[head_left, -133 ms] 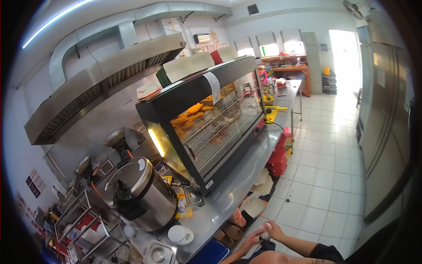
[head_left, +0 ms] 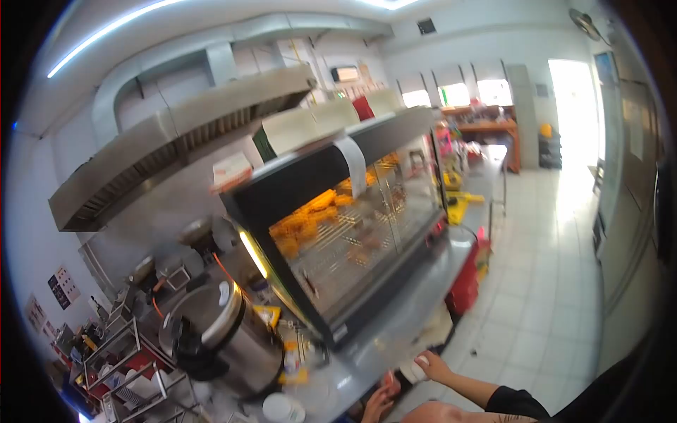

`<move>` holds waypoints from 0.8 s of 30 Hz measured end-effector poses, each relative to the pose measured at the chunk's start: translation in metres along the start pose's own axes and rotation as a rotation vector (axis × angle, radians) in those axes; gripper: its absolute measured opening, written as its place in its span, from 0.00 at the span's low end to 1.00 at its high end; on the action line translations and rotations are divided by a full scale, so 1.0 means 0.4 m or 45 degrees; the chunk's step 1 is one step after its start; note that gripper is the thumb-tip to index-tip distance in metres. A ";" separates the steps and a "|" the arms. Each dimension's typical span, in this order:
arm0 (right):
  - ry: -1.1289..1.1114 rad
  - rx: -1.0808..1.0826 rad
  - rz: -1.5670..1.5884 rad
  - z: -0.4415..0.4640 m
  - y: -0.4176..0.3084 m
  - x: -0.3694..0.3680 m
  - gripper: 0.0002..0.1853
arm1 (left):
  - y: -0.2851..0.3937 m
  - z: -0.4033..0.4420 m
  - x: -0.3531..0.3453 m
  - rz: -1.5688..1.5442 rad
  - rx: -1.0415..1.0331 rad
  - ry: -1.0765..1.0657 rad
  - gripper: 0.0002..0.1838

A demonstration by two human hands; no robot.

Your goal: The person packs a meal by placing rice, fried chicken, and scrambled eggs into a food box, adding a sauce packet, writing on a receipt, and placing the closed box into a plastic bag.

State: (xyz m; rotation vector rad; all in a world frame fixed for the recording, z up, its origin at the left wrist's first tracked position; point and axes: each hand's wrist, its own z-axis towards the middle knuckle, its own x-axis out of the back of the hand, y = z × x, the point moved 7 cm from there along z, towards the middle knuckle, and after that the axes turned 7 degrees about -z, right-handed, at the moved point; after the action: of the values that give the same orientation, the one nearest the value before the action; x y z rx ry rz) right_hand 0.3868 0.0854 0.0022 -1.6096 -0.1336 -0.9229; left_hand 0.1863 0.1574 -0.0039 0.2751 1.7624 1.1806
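At the bottom of the head view are my two hands, in front of the steel counter [head_left: 352, 377]. My right hand [head_left: 434, 366] has its fingers closed on a small white thing [head_left: 413, 371], too blurred to name. My left hand [head_left: 381, 400] is a little apart from it, lower and to the left, fingers loosely bent and apart with nothing visible in them. Nearby on the counter stands a glass food warmer [head_left: 338, 271] with fried pieces [head_left: 307, 218] on its wire racks.
Left of the warmer stands a large steel pot with a black handle [head_left: 233, 345]. A round white object [head_left: 283, 407] sits at the counter's front. Red containers [head_left: 465, 285] are below the counter. Tiled floor [head_left: 525, 296] runs along the right side, beside tall steel doors [head_left: 631, 190].
My hands, close together before, have moved apart, and the white thing shows more plainly at my right hand. The whole scene has shifted right and slightly down as the camera turned.
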 end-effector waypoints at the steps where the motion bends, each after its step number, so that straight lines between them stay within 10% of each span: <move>1: 0.067 0.070 -0.001 0.157 -0.051 0.022 0.21 | 0.139 0.122 0.038 0.152 -0.127 0.004 0.25; 15: -0.284 0.691 -0.551 0.874 -0.185 0.266 0.26 | 0.650 0.625 -0.403 1.655 -0.700 -0.090 0.14; 18: 0.325 1.585 -0.647 1.070 -0.388 0.676 0.27 | 0.770 0.648 -0.490 1.895 -0.713 0.046 0.12; 19: 0.763 1.680 -0.700 1.162 -0.412 0.840 0.29 | 0.816 0.657 -0.544 1.890 -0.817 0.068 0.12; 24: 1.100 1.710 -0.740 1.448 -0.823 1.382 0.36 | 0.941 0.885 -0.964 2.405 -1.309 0.205 0.31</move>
State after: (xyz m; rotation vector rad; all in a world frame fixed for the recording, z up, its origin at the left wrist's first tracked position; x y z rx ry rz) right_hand 0.8580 0.4653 0.6211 0.1401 -0.4938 -1.4264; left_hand 0.5549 0.3147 0.5011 1.3110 0.2879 3.1629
